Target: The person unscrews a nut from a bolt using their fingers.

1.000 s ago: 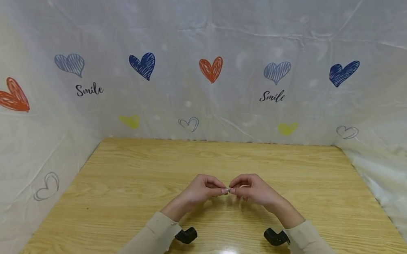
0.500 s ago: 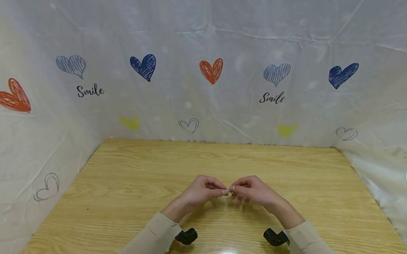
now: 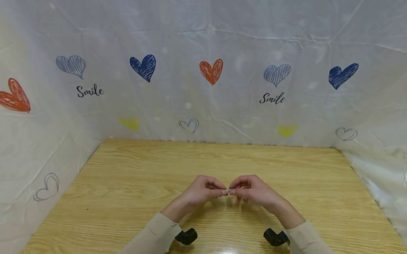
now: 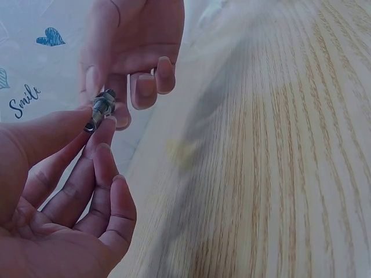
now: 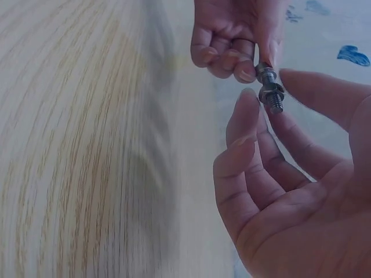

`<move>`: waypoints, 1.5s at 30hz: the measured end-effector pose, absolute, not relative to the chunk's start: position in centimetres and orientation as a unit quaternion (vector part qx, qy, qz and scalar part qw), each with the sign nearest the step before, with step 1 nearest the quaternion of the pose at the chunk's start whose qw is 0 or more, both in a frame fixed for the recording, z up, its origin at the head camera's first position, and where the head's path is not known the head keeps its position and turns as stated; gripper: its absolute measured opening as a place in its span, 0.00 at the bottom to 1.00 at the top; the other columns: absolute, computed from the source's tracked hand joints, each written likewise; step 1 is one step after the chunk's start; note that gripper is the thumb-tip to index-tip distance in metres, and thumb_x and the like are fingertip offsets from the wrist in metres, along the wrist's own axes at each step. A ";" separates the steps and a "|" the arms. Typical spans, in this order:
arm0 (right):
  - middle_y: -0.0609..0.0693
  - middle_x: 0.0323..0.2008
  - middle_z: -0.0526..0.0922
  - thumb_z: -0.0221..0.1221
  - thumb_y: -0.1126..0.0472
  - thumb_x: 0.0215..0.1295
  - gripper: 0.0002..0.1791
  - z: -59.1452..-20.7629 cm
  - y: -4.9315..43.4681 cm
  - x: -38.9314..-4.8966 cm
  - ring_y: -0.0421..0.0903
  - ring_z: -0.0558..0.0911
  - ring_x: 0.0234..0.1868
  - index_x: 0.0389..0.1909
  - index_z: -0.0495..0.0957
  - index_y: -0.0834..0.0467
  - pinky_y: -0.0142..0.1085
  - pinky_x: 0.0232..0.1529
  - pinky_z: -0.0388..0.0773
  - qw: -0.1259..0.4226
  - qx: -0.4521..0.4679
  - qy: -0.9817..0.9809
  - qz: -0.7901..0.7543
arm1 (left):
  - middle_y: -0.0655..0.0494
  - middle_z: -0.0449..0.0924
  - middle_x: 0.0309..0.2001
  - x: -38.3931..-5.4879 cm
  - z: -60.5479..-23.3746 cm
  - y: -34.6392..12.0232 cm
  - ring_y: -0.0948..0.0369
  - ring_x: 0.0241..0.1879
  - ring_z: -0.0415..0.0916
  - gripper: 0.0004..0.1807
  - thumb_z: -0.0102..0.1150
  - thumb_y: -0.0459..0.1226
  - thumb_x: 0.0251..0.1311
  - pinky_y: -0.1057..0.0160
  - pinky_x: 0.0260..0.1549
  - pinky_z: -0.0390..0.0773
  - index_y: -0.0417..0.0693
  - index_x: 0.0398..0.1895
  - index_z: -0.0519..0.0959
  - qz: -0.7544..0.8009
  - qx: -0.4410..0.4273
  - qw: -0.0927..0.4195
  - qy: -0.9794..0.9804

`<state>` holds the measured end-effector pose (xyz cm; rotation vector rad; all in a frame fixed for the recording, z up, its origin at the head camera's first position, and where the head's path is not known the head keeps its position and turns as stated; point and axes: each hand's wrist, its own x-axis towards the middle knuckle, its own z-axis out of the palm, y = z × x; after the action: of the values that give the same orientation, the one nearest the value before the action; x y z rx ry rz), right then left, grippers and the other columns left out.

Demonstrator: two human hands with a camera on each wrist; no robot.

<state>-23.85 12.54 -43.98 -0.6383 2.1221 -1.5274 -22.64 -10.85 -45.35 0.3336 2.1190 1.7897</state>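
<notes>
A small metal bolt (image 5: 276, 106) with a nut (image 5: 271, 92) on its thread is held between both hands, above the wooden table (image 3: 140, 170). My left hand (image 3: 197, 192) pinches the head end of the bolt between thumb and forefinger, its other fingers loosely bent. At the threaded end, my right hand (image 3: 257, 191) has its thumb and fingertips around the nut, seen from both wrist views. The bolt's tip points toward the right palm. In the head view the fingertips hide most of the bolt.
White sheeting (image 3: 169, 99) printed with hearts and "Smile" hangs behind and along both sides of the table. Below the wrists are black wrist-worn devices, one by the left sleeve (image 3: 186, 236) and one by the right sleeve (image 3: 275, 237).
The right thumb and fingertips rolled against each other at the nut, thumb up and then back down. The left hand has kept its place and its pinch on the bolt.
</notes>
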 end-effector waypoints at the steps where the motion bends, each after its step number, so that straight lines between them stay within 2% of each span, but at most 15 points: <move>1: 0.69 0.45 0.81 0.60 0.59 0.75 0.13 -43.9 12.6 -23.8 0.67 0.80 0.39 0.51 0.81 0.63 0.40 0.32 0.76 0.223 -0.231 0.769 -0.553 | 0.51 0.88 0.40 -22.6 -45.3 -10.8 0.42 0.49 0.82 0.10 0.67 0.35 0.67 0.48 0.48 0.81 0.36 0.45 0.87 0.631 0.118 0.173 0.747; 10: 0.67 0.46 0.83 0.55 0.57 0.79 0.15 -44.1 12.7 -23.9 0.71 0.81 0.41 0.52 0.82 0.64 0.39 0.33 0.77 0.237 -0.225 0.767 -0.552 | 0.51 0.88 0.40 -22.5 -45.1 -10.8 0.40 0.49 0.81 0.10 0.68 0.35 0.67 0.49 0.48 0.81 0.36 0.44 0.87 0.631 0.115 0.176 0.747; 21: 0.69 0.45 0.83 0.54 0.59 0.79 0.14 -44.3 12.7 -23.9 0.69 0.80 0.39 0.51 0.83 0.65 0.39 0.32 0.77 0.233 -0.243 0.761 -0.554 | 0.51 0.88 0.40 -22.6 -45.3 -10.8 0.41 0.49 0.82 0.10 0.67 0.35 0.67 0.49 0.48 0.81 0.36 0.45 0.87 0.629 0.114 0.172 0.750; 30: 0.70 0.45 0.80 0.60 0.60 0.75 0.13 -44.4 12.8 -24.0 0.69 0.81 0.38 0.52 0.81 0.65 0.41 0.32 0.78 0.224 -0.249 0.757 -0.561 | 0.51 0.88 0.40 -22.7 -45.3 -10.8 0.42 0.48 0.82 0.10 0.68 0.35 0.66 0.49 0.47 0.81 0.36 0.44 0.87 0.626 0.115 0.170 0.752; 35: 0.68 0.46 0.81 0.56 0.57 0.78 0.15 -44.4 12.9 -24.0 0.71 0.81 0.40 0.53 0.81 0.64 0.41 0.33 0.77 0.224 -0.232 0.764 -0.559 | 0.51 0.88 0.40 -22.7 -45.3 -10.7 0.41 0.48 0.82 0.10 0.68 0.35 0.67 0.49 0.47 0.81 0.36 0.44 0.87 0.627 0.117 0.170 0.752; 39: 0.68 0.43 0.84 0.52 0.56 0.81 0.17 -44.4 12.9 -24.0 0.69 0.82 0.40 0.51 0.82 0.65 0.38 0.33 0.77 0.229 -0.227 0.765 -0.557 | 0.51 0.88 0.40 -22.7 -45.3 -10.7 0.41 0.48 0.82 0.10 0.68 0.35 0.67 0.49 0.47 0.81 0.36 0.44 0.87 0.625 0.115 0.171 0.753; 45: 0.69 0.40 0.85 0.51 0.58 0.81 0.19 -44.5 12.8 -23.8 0.59 0.83 0.35 0.49 0.82 0.70 0.36 0.32 0.77 0.242 -0.227 0.756 -0.564 | 0.50 0.88 0.41 -22.6 -45.2 -10.7 0.42 0.49 0.82 0.09 0.67 0.35 0.67 0.49 0.48 0.81 0.36 0.44 0.87 0.626 0.117 0.171 0.752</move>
<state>-23.79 12.82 -44.45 -0.6215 2.0677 -1.5424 -22.61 -10.66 -45.23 0.3318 2.1347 1.7767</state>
